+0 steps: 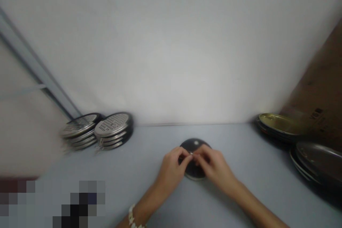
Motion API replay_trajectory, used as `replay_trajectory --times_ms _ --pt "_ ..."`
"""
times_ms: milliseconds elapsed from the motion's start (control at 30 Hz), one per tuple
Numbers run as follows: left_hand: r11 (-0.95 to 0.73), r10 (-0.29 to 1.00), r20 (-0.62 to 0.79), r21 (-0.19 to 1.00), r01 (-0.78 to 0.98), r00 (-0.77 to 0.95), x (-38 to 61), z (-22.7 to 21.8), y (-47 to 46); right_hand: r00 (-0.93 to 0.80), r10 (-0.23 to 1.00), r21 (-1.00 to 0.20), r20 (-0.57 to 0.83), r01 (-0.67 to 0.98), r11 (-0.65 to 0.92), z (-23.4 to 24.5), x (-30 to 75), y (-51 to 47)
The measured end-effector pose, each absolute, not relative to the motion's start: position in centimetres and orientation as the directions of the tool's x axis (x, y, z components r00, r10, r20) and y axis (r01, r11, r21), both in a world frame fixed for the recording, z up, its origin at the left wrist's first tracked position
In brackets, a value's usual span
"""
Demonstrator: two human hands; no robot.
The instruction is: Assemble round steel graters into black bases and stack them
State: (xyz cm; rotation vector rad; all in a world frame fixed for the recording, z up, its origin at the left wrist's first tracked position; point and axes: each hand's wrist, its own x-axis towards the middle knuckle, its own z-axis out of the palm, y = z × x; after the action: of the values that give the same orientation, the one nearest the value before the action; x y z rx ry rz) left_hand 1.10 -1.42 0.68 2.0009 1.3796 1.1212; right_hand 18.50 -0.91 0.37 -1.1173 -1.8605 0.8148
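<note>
A dark, glossy round disc (192, 175) with a pale rim lies on the grey table, a bright reflection near its far edge. Over its middle, my left hand (173, 165) and my right hand (215, 165) meet fingertip to fingertip. Both are closed in a pinch at a tiny shiny bit (191, 153), too small and blurred to name. The fingers cover part of the disc. A pale bracelet (131, 215) circles my left wrist.
At the back left stand two stacks of perforated metal discs, a left stack (80, 128) and a right stack (112, 125). On the right are yellowish round lids (280, 123), dark round lids (320, 160) and a brown cardboard box (320, 89). A white wall (187, 50) rises behind the table (149, 139).
</note>
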Motion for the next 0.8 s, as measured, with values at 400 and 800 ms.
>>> replay_trajectory --times_ms 400,800 --pt "-0.432 0.895 0.403 0.671 0.603 0.192 0.5 0.5 -1.2 -0.306 0.902 -0.803 0.305 0.426 0.417 0.3 18.2 -1.3" --pt "-0.442 0.896 0.366 0.669 0.598 0.252 -0.1 0.5 -0.8 -0.374 0.871 -0.764 0.319 0.443 0.469 -0.1 18.5 -1.1"
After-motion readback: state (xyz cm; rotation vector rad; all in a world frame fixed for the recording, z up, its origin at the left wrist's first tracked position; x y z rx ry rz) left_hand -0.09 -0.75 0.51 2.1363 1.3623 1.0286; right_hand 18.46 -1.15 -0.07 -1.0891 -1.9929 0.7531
